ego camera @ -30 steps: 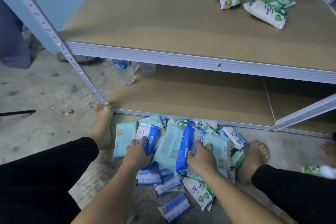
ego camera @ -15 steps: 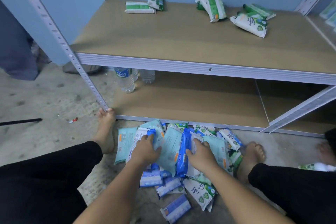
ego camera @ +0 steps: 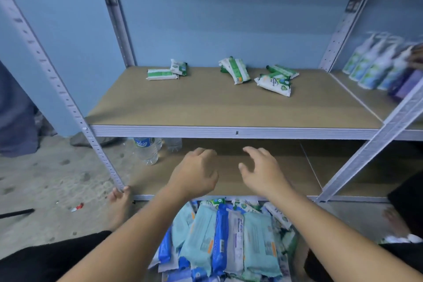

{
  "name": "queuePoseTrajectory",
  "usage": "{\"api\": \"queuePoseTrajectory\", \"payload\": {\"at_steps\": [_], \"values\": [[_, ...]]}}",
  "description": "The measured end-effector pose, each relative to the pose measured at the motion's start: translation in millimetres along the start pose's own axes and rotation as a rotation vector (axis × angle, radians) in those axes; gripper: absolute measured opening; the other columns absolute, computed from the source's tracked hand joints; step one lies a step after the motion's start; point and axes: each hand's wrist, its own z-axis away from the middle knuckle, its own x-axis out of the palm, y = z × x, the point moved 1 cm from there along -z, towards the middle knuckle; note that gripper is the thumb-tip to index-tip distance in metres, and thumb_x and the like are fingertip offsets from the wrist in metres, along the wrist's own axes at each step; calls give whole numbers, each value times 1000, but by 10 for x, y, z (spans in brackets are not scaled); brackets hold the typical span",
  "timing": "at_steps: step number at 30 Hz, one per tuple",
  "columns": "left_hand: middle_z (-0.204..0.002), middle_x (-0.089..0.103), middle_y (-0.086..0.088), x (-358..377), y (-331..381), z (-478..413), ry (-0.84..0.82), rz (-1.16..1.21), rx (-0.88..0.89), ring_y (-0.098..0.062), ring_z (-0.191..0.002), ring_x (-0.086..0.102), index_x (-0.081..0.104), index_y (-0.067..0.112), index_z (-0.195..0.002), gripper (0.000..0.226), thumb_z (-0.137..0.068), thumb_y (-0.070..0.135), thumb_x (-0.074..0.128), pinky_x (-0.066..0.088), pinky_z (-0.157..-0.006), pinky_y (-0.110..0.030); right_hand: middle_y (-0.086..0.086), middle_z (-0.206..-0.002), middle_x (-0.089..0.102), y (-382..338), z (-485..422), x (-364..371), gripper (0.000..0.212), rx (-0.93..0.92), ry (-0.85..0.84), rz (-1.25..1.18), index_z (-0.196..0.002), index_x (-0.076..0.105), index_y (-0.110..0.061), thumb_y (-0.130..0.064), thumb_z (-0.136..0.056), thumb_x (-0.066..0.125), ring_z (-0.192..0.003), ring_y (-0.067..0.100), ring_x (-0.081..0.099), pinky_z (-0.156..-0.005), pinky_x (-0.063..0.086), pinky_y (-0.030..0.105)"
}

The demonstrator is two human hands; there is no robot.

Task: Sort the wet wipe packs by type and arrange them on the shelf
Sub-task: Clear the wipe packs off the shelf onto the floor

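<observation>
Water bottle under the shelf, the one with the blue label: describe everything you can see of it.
The water bottle is clear plastic with a blue label in white lettering. It stands upright beside the left end of the lower board, its cap hidden behind the front rail of the upper board. A second clear bottle stands just to its right; whether they touch cannot be told.

Black trousers [ego camera: 39, 263] (sleeveless forearms [ego camera: 128, 233]).
</observation>
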Motion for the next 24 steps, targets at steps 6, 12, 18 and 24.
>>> {"api": "queuePoseTrajectory", "payload": {"at_steps": [6, 12, 18, 24], "values": [[-127, 59, 6, -461, 399, -592, 81, -25, 141, -23, -103, 61, 57, 26, -129, 42, -89, 36, 55, 51, -82, -36, -5, -112, 59, 70, -589, -874, 39, -73, 246, -21, -130, 64, -22, -25, -91, 62, -101, 17, 58, -93, 51, 36], [-118, 59, 7, -471, 369, -1346, 107, -59, 194, -24, -96, 63, 58, 28, -123, 52, -78, 46, 41, 54, -78, -40, -6, -109, 55, 382, -1403, -1213, 48, 16, 292, -27, -132, 60, -29, -22, -84, 63, -97, 19, 58, -86, 47, 31], [-128, 55, 3, -382, 313, -2157, 115, -113, 190, -25, -110, 59, 57, 30, -129, 53, -79, 42, 45, 53, -90, -44, 1, -144, 46, 646, -2194, -1128, 68, 45, 261, 92, -144, 51, -24, -17, -78, 66, -130, 29, 44, -107, 42, 37], [-145, 37, -5, -211, 370, -2950, 116, -156, 79, -32, -132, 37, 38, 37, -145, 67, -79, 48, 50, 38, -110, -46, -14, -150, 35, 759, -2738, -996, 65, 47, 296, 230, -143, 40, -40, -37, -81, 60, -136, 24, 30, -109, 30, 46]]}}
